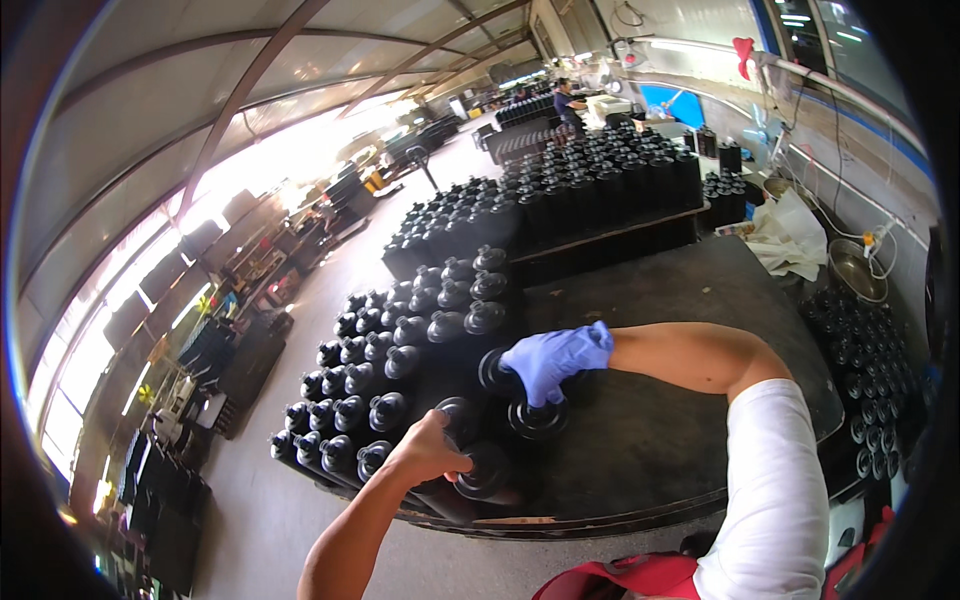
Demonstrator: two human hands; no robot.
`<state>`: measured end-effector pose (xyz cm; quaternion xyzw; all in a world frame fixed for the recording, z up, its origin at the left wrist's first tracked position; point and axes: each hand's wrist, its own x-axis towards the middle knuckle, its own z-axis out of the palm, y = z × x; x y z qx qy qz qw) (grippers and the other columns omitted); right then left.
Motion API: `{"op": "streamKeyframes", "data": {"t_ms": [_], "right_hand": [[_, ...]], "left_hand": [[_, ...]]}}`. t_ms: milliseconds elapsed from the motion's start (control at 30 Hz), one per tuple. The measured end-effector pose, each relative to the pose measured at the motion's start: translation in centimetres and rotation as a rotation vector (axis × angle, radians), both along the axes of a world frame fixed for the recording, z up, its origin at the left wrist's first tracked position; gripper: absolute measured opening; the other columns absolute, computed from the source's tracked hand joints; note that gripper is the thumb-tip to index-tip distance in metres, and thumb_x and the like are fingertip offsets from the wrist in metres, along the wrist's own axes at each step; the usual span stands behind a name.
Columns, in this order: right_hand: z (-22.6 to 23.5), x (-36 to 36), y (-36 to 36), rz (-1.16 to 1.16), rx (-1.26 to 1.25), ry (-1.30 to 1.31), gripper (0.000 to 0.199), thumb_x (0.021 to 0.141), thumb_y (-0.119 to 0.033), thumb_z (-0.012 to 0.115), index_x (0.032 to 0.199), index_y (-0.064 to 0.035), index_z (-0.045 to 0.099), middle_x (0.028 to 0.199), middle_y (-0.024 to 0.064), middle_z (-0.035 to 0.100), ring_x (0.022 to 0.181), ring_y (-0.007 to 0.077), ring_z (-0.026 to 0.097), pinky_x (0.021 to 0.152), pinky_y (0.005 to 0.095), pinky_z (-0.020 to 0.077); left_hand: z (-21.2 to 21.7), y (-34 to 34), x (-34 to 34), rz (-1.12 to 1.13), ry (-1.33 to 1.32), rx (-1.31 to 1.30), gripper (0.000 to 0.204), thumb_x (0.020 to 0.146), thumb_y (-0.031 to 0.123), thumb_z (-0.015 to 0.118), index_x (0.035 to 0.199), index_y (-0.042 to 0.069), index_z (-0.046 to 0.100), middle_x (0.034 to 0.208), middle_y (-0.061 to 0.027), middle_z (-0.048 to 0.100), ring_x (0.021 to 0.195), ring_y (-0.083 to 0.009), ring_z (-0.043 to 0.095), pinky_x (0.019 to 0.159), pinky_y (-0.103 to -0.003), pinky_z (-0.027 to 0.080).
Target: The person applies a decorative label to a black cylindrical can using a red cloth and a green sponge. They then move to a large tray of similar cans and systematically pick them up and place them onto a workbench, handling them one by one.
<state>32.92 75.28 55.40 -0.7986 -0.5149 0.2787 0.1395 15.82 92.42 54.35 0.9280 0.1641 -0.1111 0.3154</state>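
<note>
My right hand (555, 360), in a blue glove, reaches left over the dark table (680, 320) and rests on top of a black round-capped part (537, 418). My bare left hand (430, 452) grips another black capped part (482, 472) lying near the table's front edge. Beside both hands stand rows of the same black capped parts (400, 360), packed upright along the table's left side. Whether the gloved fingers close around the part under them is unclear.
A raised board (610, 232) carries several more black parts at the table's far end. More black parts (860, 350) sit at the right. White cloth (790, 235) and a metal bowl (856, 268) lie far right. A person (566, 100) stands in the distance.
</note>
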Motion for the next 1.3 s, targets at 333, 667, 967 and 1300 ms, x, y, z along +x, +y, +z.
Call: {"op": "streamKeyframes", "data": {"t_ms": [333,667,967,1300], "right_hand": [[0.1,-1.8,-22.5,-0.316,-0.033,0.143,0.070,0.067,-0.014,0.072,0.130,0.0047,0.046,0.077,0.0123,0.069,0.065,0.0200,0.068,0.061,0.0304,0.0532],[0.4,-10.5,-56.2,-1.091,-0.085,-0.013,0.061,0.064,-0.010,0.069,0.119,0.0079,0.052,0.062,0.0116,0.064,0.062,0.0200,0.066,0.058,0.0333,0.0505],[-4.5,-16.6,-75.8,-1.473,-0.099,0.029,0.061,0.057,-0.009,0.073,0.113,0.0017,0.050,0.068,0.0103,0.063,0.064,0.0245,0.065,0.060,0.0347,0.0511],[-8.2,-19.8,-81.8,-1.618,-0.115,0.343,0.066,0.055,-0.012,0.075,0.115,0.0019,0.050,0.065,0.0051,0.064,0.063,0.0222,0.065,0.069,0.0322,0.0509]], "left_hand": [[3.0,-13.5,4.8,-0.451,0.090,-0.106,0.068,0.061,-0.001,0.074,0.120,-0.010,0.041,0.065,-0.0119,0.063,0.056,-0.0159,0.063,0.050,-0.026,0.051],[4.1,-41.2,17.8,-0.867,-0.072,-0.318,0.062,0.057,-0.010,0.067,0.113,-0.005,0.040,0.061,-0.0102,0.059,0.047,-0.0155,0.057,0.045,-0.026,0.046],[-0.3,-62.3,33.0,-0.792,-0.119,-0.401,0.056,0.065,-0.001,0.069,0.113,-0.014,0.044,0.073,-0.0153,0.062,0.052,-0.0166,0.059,0.047,-0.026,0.047],[-13.2,-71.0,46.7,-0.635,-0.104,-0.137,0.070,0.054,-0.001,0.073,0.114,-0.020,0.044,0.094,-0.0219,0.061,0.054,-0.0217,0.064,0.044,-0.030,0.050]]}}
